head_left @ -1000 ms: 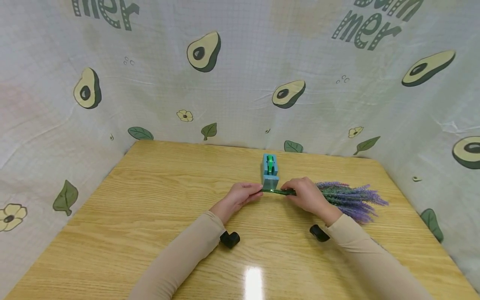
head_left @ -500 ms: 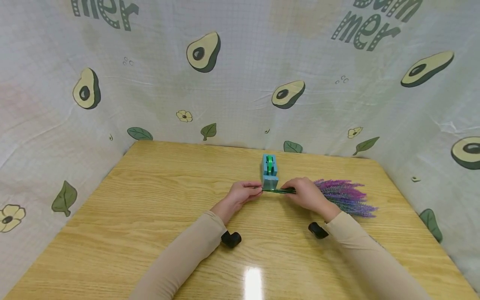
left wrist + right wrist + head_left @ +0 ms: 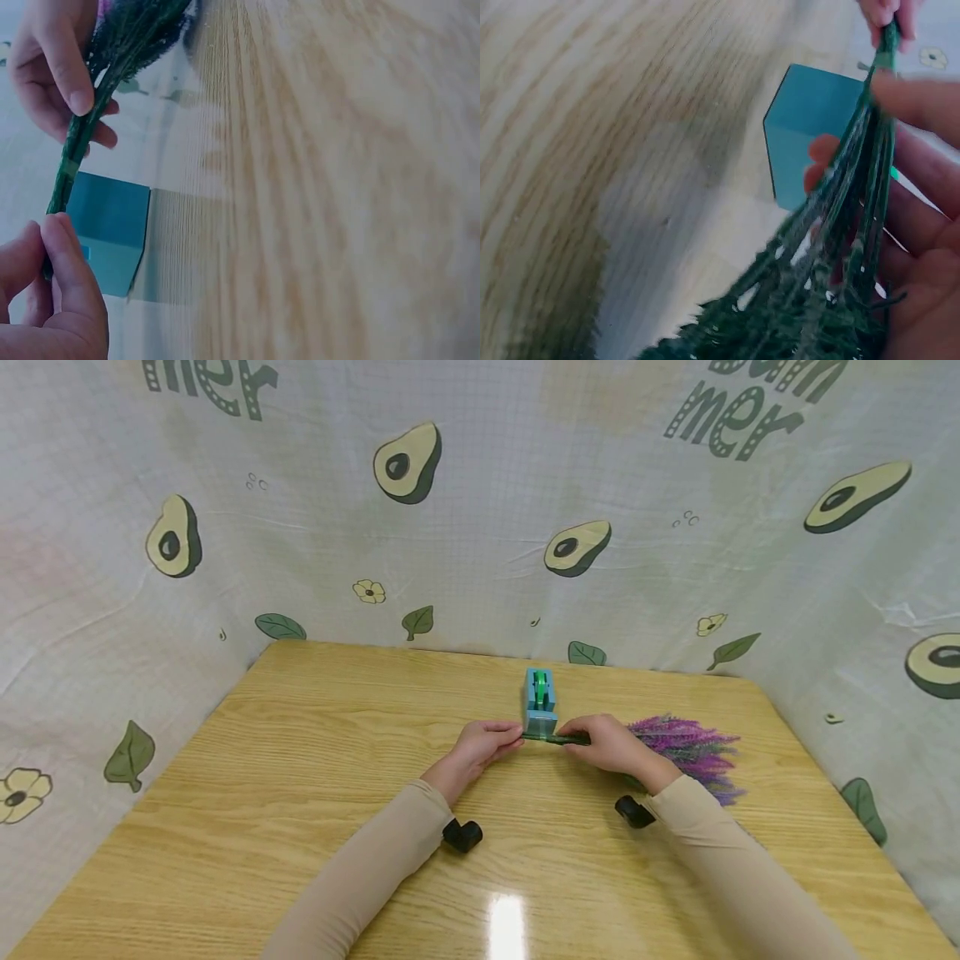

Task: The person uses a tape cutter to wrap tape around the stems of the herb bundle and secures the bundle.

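Note:
A bunch of lavender sprigs point(image 3: 686, 747), purple and magenta, lies across the front of a blue tape dispenser point(image 3: 540, 691) with a green tape roll. My left hand point(image 3: 480, 749) pinches the stem ends between thumb and fingertips. Farther up the stems, below the blooms, my right hand point(image 3: 603, 742) grips the bunch. Between the hands, a shiny band of tape point(image 3: 70, 166) circles the green stems point(image 3: 112, 82) in the left wrist view. From the right wrist, the stems point(image 3: 855, 195) fan out over my right palm, partly hiding the dispenser point(image 3: 810, 112).
The wooden table point(image 3: 337, 718) reaches back to a hanging avocado-print cloth point(image 3: 480, 543), which also rises at both sides. Black wrist-worn camera pieces point(image 3: 462, 837) show under the sleeves. Light glares off the table's front.
The bunch has turned between my hands, its blooms going from mostly purple to mostly magenta on top. Both hands have shifted slightly back, toward the dispenser, with the stems.

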The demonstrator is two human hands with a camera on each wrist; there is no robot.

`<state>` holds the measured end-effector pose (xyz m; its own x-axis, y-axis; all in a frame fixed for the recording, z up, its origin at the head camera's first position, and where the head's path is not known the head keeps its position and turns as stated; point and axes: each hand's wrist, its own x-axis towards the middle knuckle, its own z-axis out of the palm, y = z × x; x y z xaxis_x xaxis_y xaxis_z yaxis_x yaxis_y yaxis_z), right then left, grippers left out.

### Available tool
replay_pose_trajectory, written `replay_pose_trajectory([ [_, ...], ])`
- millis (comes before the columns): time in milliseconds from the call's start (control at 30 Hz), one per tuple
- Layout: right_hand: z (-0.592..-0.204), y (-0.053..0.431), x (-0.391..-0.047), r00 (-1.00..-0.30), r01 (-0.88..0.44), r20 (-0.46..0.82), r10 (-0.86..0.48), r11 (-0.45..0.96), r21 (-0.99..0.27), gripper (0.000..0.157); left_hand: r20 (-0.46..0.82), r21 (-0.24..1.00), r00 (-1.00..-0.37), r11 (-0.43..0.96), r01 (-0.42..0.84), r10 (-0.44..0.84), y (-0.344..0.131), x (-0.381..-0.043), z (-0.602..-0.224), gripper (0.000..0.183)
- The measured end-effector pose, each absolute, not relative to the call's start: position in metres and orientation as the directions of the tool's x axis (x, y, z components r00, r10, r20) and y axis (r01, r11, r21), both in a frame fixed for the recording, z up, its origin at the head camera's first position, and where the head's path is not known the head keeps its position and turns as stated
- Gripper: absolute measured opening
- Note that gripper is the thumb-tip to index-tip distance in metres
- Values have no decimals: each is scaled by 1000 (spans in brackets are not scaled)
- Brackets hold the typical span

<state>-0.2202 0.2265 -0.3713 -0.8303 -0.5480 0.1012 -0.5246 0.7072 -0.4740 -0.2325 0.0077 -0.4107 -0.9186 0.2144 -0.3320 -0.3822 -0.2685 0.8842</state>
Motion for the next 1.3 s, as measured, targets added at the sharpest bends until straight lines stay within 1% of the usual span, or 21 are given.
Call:
replay_pose_trajectory([
  [67, -371, 227, -220, -835, -522, 106, -541, 714, -467, 18, -327, 888, -920, -263, -377, 215, 8, -233, -411, 26],
  [200, -372, 226, -219, -843, -529, 161, -513, 738, -419, 17, -324, 891, -919, -254, -377, 225, 10, -233, -412, 25],
  [367, -375, 223, -217, -828, -560, 254, -500, 747, -359, 18, -337, 880, -912, -265, -393, 233, 11, -234, -413, 27],
  [467, -375, 222, -218, -827, -561, 275, -491, 751, -348, 19, -339, 878, -912, -270, -395, 233, 12, -235, -414, 28],
  [533, -374, 222, -218, -834, -552, 258, -488, 751, -362, 19, -341, 876, -911, -274, -397, 231, 12, -235, -415, 28],
  [633, -370, 223, -221, -846, -530, 190, -497, 750, -396, 18, -333, 883, -915, -265, -388, 230, 12, -236, -414, 28],
  [767, -364, 224, -225, -844, -519, 112, -524, 746, -418, 13, -310, 899, -926, -250, -360, 217, 12, -236, -413, 26],
  [867, -362, 226, -228, -832, -534, 100, -546, 739, -411, 8, -301, 906, -931, -243, -347, 208, 11, -237, -413, 24],
  [967, -365, 228, -229, -837, -518, 85, -540, 734, -439, 4, -301, 907, -929, -236, -349, 216, 11, -238, -414, 23],
  [1100, -371, 229, -228, -859, -469, 56, -509, 738, -486, 14, -298, 912, -926, -218, -348, 230, 11, -239, -414, 24],
  [1200, -376, 230, -229, -856, -475, 62, -513, 735, -484, 20, -301, 920, -922, -181, -349, 245, 12, -241, -413, 26],
  [1300, -379, 232, -230, -850, -489, 83, -521, 719, -494, 22, -302, 927, -915, -140, -347, 267, 15, -245, -413, 31],
])
